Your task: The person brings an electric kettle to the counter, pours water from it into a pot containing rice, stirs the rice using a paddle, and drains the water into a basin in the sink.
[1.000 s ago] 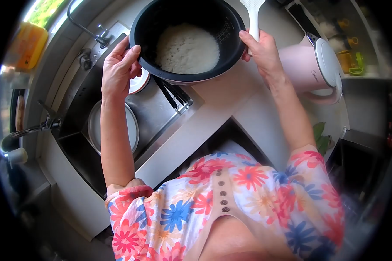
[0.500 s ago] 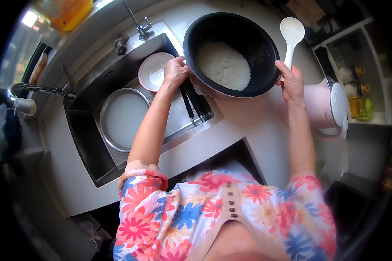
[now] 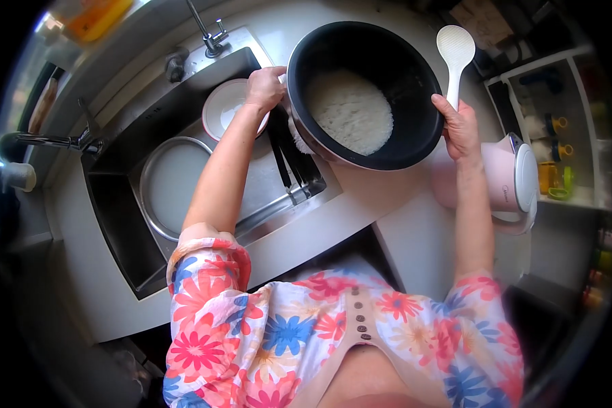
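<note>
A deep black-lined rice cooker pot (image 3: 415,129) is tilted towards me, with white rice (image 3: 350,112) in its bottom. My left hand (image 3: 265,88) grips the pot's left side, with a bit of white material at the fingers. On the opposite side, my right hand (image 3: 462,129) is closed around the handle of a white rice paddle (image 3: 455,51) and also supports the pot's rim. The paddle points up and away from the pot. Fingers on the pot's outside are partly hidden.
Left of the pot is a steel sink (image 3: 112,204) holding a round metal pan (image 3: 177,180) and a white bowl (image 3: 217,112). Black-handled utensils (image 3: 285,160) lie at its right end. A pink kettle (image 3: 486,177) stands right of my right forearm. Two taps (image 3: 214,41) rise behind the sink.
My view has shifted slightly, so the sink and kettle sit further left and lower. Relative to them, the pot and both hands have moved a little to the right. Both grips stay the same.
</note>
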### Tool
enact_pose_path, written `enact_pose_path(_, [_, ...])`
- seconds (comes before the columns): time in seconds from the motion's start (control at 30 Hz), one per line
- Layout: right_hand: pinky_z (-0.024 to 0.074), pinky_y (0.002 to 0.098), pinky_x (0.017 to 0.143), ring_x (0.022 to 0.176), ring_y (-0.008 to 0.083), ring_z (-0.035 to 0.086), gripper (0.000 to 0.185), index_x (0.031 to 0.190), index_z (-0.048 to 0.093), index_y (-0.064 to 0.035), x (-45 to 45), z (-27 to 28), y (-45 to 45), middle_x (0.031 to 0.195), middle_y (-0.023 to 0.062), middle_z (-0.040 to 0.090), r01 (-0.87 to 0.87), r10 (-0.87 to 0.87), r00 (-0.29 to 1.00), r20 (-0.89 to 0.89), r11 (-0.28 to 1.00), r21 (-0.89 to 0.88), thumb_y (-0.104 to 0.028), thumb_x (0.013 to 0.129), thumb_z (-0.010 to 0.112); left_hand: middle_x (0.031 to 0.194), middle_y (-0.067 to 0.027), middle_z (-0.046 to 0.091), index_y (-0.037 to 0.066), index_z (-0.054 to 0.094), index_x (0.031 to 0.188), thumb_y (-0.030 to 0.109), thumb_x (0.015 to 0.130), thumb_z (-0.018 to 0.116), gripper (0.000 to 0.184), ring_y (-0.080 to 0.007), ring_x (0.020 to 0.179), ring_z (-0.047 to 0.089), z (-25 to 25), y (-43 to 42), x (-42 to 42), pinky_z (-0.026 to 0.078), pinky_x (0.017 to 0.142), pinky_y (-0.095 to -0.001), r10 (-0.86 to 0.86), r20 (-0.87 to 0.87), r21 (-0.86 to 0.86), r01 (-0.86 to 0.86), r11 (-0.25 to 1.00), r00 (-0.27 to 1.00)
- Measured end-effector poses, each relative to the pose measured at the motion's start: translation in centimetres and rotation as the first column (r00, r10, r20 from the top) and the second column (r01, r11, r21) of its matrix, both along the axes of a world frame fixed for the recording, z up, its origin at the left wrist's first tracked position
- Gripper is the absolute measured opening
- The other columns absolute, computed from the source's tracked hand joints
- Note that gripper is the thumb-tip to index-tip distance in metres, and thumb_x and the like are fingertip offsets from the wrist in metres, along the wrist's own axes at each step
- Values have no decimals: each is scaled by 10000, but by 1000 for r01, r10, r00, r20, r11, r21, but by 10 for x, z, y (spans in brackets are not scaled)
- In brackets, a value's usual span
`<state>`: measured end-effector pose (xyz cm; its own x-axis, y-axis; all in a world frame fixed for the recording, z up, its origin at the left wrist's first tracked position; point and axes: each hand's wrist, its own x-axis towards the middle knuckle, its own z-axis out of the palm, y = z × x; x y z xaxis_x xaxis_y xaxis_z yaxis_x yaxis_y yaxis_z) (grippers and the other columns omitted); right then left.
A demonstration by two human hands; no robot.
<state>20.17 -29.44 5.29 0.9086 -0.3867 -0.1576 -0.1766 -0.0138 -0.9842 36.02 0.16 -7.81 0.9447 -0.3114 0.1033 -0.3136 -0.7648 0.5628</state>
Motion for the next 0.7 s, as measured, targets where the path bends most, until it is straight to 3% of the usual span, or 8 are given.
enact_pose_path(0.07, [337,186,402,455,43,422,178,783,562,-40,5,-13,-6,593,-29,502,34,-29,997,69,997,-70,-173,783,682,901,-159,631,186,661,973,318,758,583,264,-328,850,608,16,-5,7,483,776,-392,-87,-55,156,94,983,995])
enact_pose_path(0.2, [320,190,472,531,31,389,192,780,558,-23,20,-17,-5,618,-61,459,102,-53,983,175,955,-280,-165,776,688,855,-151,632,176,672,897,294,770,550,213,-331,829,607,22,-3,12,486,743,-396,-78,43,66,75,995,996])
enact_pose_path(0.23, [313,193,497,561,27,378,182,779,562,-17,25,-10,0,634,-68,453,91,-52,988,148,957,-275,-149,771,688,824,-137,636,170,677,874,276,769,550,196,-324,802,612,26,-4,9,487,724,-394,27,41,-70,-24,997,999])
enact_pose_path(0.33, [310,191,500,565,29,378,171,786,569,-13,57,-18,-3,638,-62,460,8,28,991,129,961,-276,-142,773,681,820,-120,640,168,680,866,263,766,555,187,-308,786,617,15,10,39,487,725,-384,77,211,-27,-73,997,974])
enact_pose_path(0.5, [309,213,463,524,38,375,187,732,576,-14,145,-28,18,610,-55,470,11,65,972,228,949,-315,-164,732,687,813,-108,641,163,679,839,293,791,538,198,-310,777,611,16,39,84,481,703,-392,245,311,-72,-235,969,918])
enact_pose_path(0.6, [337,227,439,490,54,412,195,769,599,3,175,-22,35,597,-32,505,-19,96,965,244,953,-303,-166,727,687,780,-114,637,165,676,850,294,804,517,210,-307,777,610,10,51,91,482,690,-397,320,337,46,-355,934,885])
enact_pose_path(0.63, [352,227,443,492,61,432,208,769,600,3,176,-17,38,595,-24,512,-27,114,965,235,939,-343,-182,736,688,843,-102,642,161,669,894,237,805,525,186,-311,769,610,12,52,88,483,691,-404,321,285,82,-357,931,903])
enact_pose_path(0.7, [378,229,452,497,74,463,238,770,601,1,170,-8,39,586,-9,521,-52,134,975,175,911,-410,-222,756,685,940,-113,626,142,649,952,193,794,540,199,-316,792,607,16,57,78,487,707,-406,345,449,-169,-301,938,824])
